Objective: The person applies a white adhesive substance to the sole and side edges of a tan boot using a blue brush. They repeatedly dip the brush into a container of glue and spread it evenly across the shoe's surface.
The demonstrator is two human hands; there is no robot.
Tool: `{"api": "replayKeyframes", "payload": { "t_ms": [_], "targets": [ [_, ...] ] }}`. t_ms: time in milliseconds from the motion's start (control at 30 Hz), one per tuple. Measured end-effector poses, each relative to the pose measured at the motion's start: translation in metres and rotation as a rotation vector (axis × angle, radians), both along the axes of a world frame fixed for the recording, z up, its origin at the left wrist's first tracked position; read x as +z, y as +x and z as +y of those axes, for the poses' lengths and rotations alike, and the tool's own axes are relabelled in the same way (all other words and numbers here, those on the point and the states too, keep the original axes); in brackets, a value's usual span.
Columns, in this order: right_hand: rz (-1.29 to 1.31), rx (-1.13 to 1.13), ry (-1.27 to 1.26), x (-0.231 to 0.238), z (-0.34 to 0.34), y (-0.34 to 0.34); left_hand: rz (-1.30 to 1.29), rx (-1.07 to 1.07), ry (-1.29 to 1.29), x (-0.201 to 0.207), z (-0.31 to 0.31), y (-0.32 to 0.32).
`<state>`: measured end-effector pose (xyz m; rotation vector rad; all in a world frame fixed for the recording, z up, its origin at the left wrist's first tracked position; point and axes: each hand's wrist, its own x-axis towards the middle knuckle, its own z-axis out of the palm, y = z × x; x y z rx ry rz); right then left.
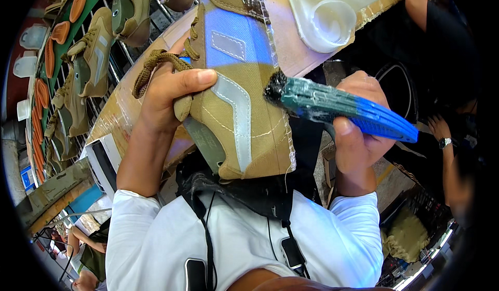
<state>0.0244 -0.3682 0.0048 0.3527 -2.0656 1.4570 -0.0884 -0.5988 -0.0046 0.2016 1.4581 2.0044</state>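
A tan shoe upper [265, 127] with a pale grey stripe and brown laces hangs in front of me, its toe part pointing away. My left hand [169, 88] grips it by the lace side, thumb pressed on the fabric near the stripe. Bluish light falls across its upper section. In my right hand [364, 148] is a brush [327, 104] with a green and blue handle crusted with whitish residue. Its dark bristles meet the shoe's right edge, where rough white stitching runs along the rim. Whether they press on it I cannot tell.
Beyond the shoe, a whitish plastic container [301, 5] with a round cup-like opening stands on a stained board [127, 119]. At the left, a rack holds several similar shoes [96, 57] and orange soles [79, 2]. Another person's hand [439, 127] with a wristwatch is at the right.
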Motion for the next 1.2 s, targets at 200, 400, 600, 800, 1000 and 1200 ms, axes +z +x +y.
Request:
{"api": "replayKeyframes", "payload": {
  "t_ms": [200,400,600,800,1000,1200],
  "targets": [
    [-0.053,0.053,0.030,0.005,-0.002,0.014,-0.056,-0.024,0.150,-0.006,-0.011,-0.005],
    [-0.191,-0.109,-0.298,-0.009,0.040,-0.011,-0.177,-0.027,0.107,-0.014,-0.031,-0.015],
    [-0.052,-0.427,0.668,-0.038,0.083,-0.064,-0.171,-0.002,0.011,-0.021,-0.029,-0.022],
    [-0.369,-0.463,0.018,-0.038,0.062,-0.032,-0.263,0.057,0.125,-0.023,-0.031,-0.026],
    [-0.305,-0.128,-0.617,-0.024,0.010,-0.020,-0.220,0.070,0.052,-0.022,-0.026,-0.028],
    [-0.273,0.108,-0.297,0.003,-0.009,-0.025,-0.223,0.079,0.116,-0.012,-0.028,-0.021]
  ]
}}
